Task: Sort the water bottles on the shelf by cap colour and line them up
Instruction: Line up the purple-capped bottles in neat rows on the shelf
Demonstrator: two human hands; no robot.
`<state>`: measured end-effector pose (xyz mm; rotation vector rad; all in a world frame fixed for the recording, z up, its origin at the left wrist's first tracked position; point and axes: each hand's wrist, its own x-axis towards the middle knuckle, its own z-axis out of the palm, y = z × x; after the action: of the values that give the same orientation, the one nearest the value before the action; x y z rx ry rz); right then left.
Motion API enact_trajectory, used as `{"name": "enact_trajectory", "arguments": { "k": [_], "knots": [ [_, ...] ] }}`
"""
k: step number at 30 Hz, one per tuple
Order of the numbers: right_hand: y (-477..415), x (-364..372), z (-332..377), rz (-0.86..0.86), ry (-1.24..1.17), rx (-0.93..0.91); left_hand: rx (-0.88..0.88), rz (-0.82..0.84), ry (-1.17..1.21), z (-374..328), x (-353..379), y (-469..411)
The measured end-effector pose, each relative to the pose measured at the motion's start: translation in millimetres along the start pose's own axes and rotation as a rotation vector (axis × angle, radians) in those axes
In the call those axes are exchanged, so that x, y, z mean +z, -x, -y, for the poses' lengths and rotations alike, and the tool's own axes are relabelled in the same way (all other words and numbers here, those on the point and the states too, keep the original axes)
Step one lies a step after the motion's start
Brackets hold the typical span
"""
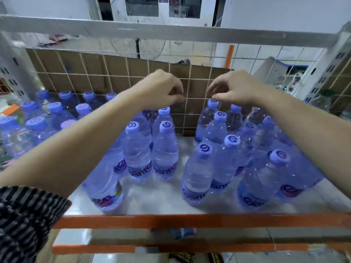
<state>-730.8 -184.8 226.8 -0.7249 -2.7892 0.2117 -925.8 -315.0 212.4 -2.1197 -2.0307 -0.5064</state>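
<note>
Deck of the shelf [167, 198] is pale metal, with an orange front beam [190, 221] and wire mesh [114, 73] at the back, cardboard [91, 69] behind it. Water bottles stand upright directly on the deck, all with lilac caps and purple labels. Three lots: left block [55, 111] packed tight in rows, middle cluster [136, 149], right cluster [228, 154]. Bare strip of deck runs between the middle and right clusters.

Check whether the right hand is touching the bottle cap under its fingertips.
Cannot tell. In the head view, fingertips of the right hand overlap the bottle cap; no contact or gap shows plainly.
</note>
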Motion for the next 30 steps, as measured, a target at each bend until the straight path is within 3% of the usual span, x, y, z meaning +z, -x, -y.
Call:
{"name": "enact_trajectory", "arguments": {
  "k": [5, 9, 24, 30],
  "knots": [
    [-3, -1, -61, 0.244, 0.266, 0.068, 0.125, 0.222, -0.028, -28, 55, -67],
    [-9, 16, -85, 0.272, 0.351, 0.023, 0.148, 0.385, -0.158, -39, 83, -99],
    [-68, 39, -65, 0.245, 0.148, -0.175, -0.112, 0.394, -0.238, 11, 47, -84],
    [-83, 50, -55, 0.256, 0.059, -0.227, -0.160, 0.322, -0.252, 25, 56, -77]
  ]
}}
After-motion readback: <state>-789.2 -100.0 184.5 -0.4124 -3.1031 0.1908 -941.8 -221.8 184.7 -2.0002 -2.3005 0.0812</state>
